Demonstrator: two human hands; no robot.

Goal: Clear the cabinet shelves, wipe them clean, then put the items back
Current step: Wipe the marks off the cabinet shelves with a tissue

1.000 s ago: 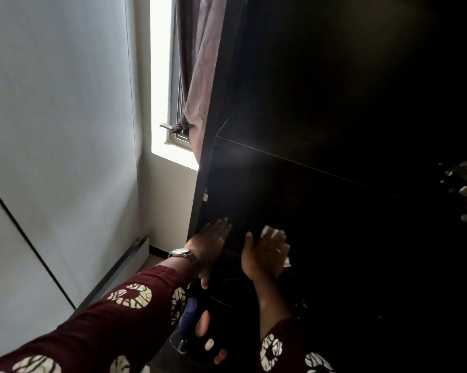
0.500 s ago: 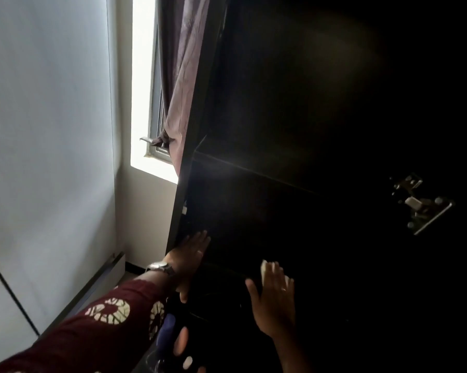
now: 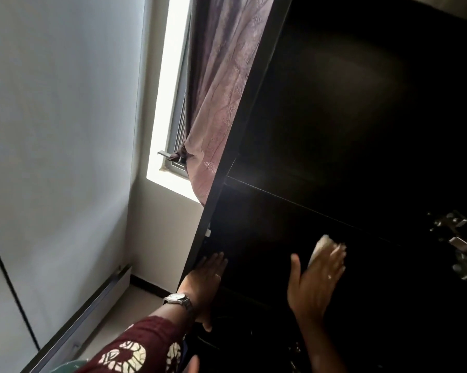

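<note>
While right hand (image 3: pixel 317 281) flat-presses a cloth (image 3: pixel 321 244) inside the cabinet (image 3: pixel 334 117), left hand (image 3: pixel 206 278) braced open, looks mid-wipe; restocking left.

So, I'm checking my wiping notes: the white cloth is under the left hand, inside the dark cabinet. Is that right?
Not quite. The head view shows the white cloth under the right hand, inside the dark cabinet. The left hand, the one with the wristwatch, rests on the cabinet's front edge and holds no cloth.
</note>
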